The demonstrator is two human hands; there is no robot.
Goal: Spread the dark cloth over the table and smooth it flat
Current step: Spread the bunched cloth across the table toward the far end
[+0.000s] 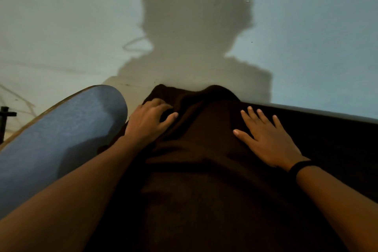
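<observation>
A dark brown cloth (204,170) covers most of the table in front of me, with folds and a raised bunch along its far edge by the wall. My left hand (149,120) rests on that bunched far-left part, fingers curled into the fabric. My right hand (266,137) lies flat on the cloth to the right, fingers spread, a black band on its wrist. The blue tabletop (61,129) shows bare at the left, where the cloth does not reach.
A pale wall (61,16) stands right behind the table, with my shadow cast on it. The table's rounded wooden edge (61,98) curves at the left. A dark stand (5,112) sits at the far left edge.
</observation>
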